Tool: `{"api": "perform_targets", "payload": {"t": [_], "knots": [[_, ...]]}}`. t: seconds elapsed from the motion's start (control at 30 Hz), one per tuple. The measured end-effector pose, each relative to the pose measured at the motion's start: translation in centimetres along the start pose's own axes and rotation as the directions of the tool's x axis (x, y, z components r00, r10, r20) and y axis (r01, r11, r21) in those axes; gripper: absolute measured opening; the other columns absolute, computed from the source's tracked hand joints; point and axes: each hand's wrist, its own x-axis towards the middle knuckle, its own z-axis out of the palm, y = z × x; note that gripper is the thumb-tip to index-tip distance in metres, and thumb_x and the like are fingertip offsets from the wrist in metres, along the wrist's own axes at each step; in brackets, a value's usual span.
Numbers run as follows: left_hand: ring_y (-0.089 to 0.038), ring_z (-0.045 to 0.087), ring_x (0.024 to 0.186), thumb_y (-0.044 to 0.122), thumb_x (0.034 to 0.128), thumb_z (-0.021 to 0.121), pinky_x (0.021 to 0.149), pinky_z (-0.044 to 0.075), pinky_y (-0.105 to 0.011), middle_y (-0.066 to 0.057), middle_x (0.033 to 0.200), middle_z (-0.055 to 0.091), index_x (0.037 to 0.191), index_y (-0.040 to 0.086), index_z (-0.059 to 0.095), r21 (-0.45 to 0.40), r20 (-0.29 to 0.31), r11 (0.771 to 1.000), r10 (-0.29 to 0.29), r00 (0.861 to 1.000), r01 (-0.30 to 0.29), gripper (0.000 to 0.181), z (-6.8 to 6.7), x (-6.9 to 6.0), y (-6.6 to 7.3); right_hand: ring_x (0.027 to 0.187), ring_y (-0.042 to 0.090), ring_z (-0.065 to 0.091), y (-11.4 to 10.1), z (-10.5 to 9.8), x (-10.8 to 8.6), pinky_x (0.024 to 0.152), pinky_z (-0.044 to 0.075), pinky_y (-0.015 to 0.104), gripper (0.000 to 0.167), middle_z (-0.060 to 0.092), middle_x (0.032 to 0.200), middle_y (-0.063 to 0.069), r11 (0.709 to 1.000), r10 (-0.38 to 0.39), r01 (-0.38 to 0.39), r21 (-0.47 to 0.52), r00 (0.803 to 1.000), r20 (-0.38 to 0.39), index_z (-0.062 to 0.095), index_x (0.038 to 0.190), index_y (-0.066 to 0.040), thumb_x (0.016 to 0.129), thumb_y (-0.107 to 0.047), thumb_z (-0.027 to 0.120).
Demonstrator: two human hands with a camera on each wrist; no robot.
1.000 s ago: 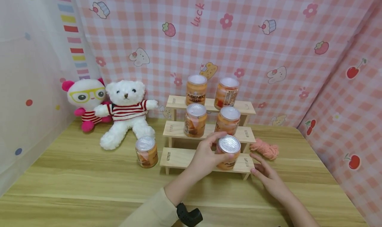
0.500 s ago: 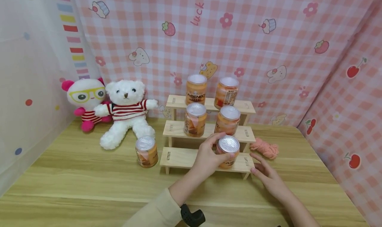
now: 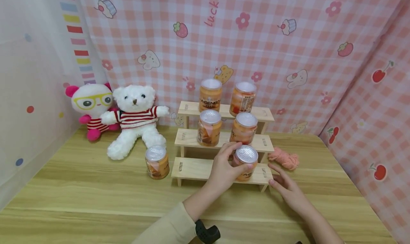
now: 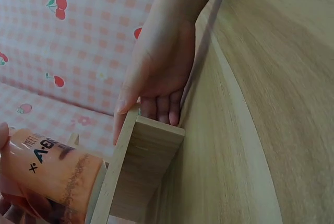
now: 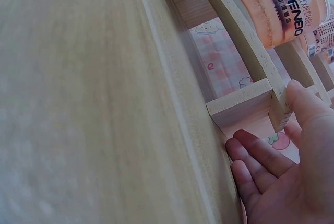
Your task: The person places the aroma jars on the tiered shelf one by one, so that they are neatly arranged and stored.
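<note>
My left hand grips an orange-labelled can with a silver lid, thumb in front and fingers round its far left side. The can stands upright at the right part of the lowest step of a three-step wooden display stand. My right hand holds the right end of that step, thumb at the front corner and index finger farther back. In the right wrist view, the other fingers lie loosely bent beside the stand's leg. The left wrist view shows the can's label close up.
Two similar cans stand on the middle step, a left one and a right one. Two more, including one can, are on top. Another can stands on the table, near a white teddy bear. Pink yarn lies behind my right hand.
My left forearm has shifted slightly to the right, and the gripped can's label looks turned a little. My right hand stays at the stand's end.
</note>
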Motion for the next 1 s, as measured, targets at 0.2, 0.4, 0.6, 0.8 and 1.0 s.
{"api": "perform_targets", "payload": {"t": [0.2, 0.4, 0.6, 0.8, 1.0], "knots": [[-0.013, 0.051, 0.109, 0.019, 0.0744, 0.084, 0.084, 0.049, -0.025, 0.000, 0.123, 0.052, 0.131, 0.002, 0.056, 0.051, 0.000, 0.998, 0.043, 0.999, -0.043, 0.065, -0.1, 0.2, -0.6, 0.109, -0.002, 0.052, 0.1, -0.1, 0.1, 0.087, 0.045, 0.017, 0.051, 0.049, 0.128, 0.035, 1.000, 0.003, -0.003, -0.001, 1.000, 0.001, 0.031, 0.144, 0.005, 0.099, -0.008, 0.052], [-0.014, 0.050, 0.115, 0.022, 0.0746, 0.084, 0.093, 0.045, -0.032, -0.002, 0.126, 0.053, 0.132, 0.004, 0.055, 0.087, 0.025, 0.995, 0.049, 0.998, -0.051, 0.067, -0.6, 0.2, -0.1, 0.109, -0.002, 0.053, 0.1, 0.0, 0.0, 0.087, 0.045, 0.017, 0.051, 0.047, 0.128, 0.037, 1.000, -0.014, 0.014, 0.014, 1.000, 0.008, 0.030, 0.144, 0.006, 0.099, -0.006, 0.051], [-0.017, 0.046, 0.122, 0.022, 0.0753, 0.083, 0.100, 0.041, -0.040, -0.002, 0.131, 0.052, 0.133, 0.004, 0.054, 0.087, 0.040, 0.994, 0.056, 0.998, -0.059, 0.068, -1.9, -0.2, 1.0, 0.109, 0.000, 0.053, 0.2, 0.0, 0.0, 0.086, 0.046, 0.018, 0.051, 0.046, 0.128, 0.037, 1.000, -0.022, 0.022, 0.021, 1.000, 0.007, 0.030, 0.144, 0.006, 0.099, -0.005, 0.051], [-0.022, 0.049, 0.119, 0.020, 0.0751, 0.084, 0.099, 0.042, -0.041, -0.004, 0.130, 0.053, 0.133, 0.004, 0.055, 0.102, 0.040, 0.992, 0.076, 0.996, -0.080, 0.066, -3.7, -1.2, 1.7, 0.108, -0.001, 0.053, 0.1, 0.1, 0.0, 0.087, 0.046, 0.018, 0.051, 0.048, 0.127, 0.036, 1.000, -0.006, 0.006, 0.023, 1.000, 0.005, 0.031, 0.144, 0.005, 0.099, -0.006, 0.052], [-0.018, 0.048, 0.119, 0.015, 0.0742, 0.084, 0.099, 0.042, -0.039, -0.005, 0.130, 0.054, 0.132, 0.009, 0.056, 0.143, 0.025, 0.986, 0.086, 0.996, -0.089, 0.064, -5.9, -2.3, 2.2, 0.108, 0.000, 0.054, -0.1, 0.2, 0.0, 0.087, 0.046, 0.017, 0.051, 0.049, 0.125, 0.037, 0.999, -0.017, 0.017, 0.041, 1.000, 0.009, 0.029, 0.144, 0.007, 0.099, -0.003, 0.050]]}}
